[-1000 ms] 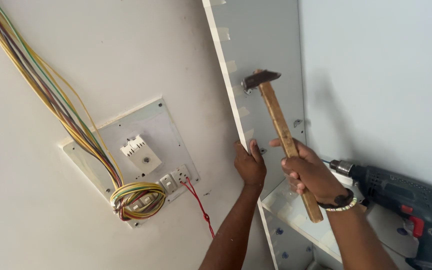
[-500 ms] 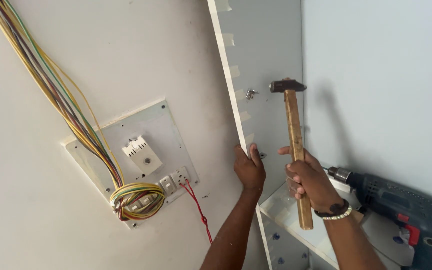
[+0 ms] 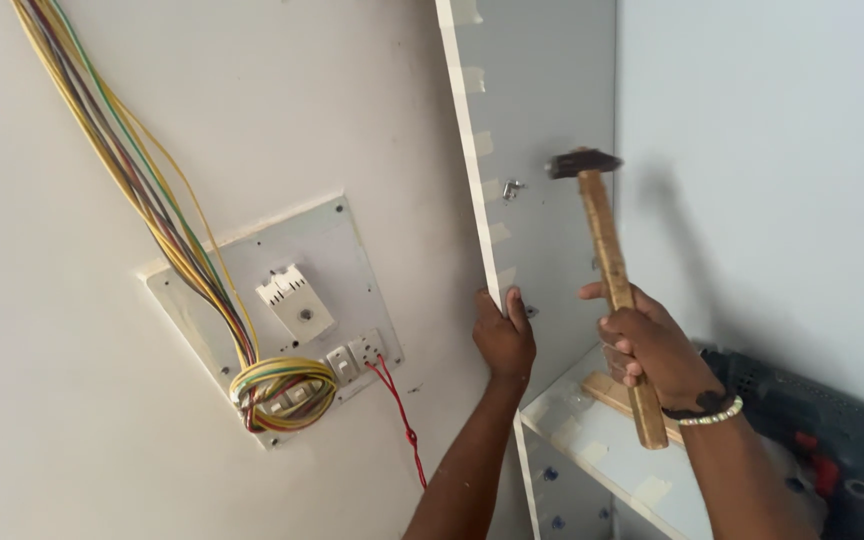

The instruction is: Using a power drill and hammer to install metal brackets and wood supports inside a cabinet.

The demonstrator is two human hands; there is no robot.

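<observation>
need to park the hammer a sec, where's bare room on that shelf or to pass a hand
Bare shelf shows between the upright panel and the hammer handle. The right end is crowded by the power drill. A hand could pass between the left hand and right hand.

Both arms reach upward. The left hand [image 3: 503, 338] has its fingers curled in a grip with the thumb up; the right hand [image 3: 655, 345] is a closed fist, wrist banded.
</observation>
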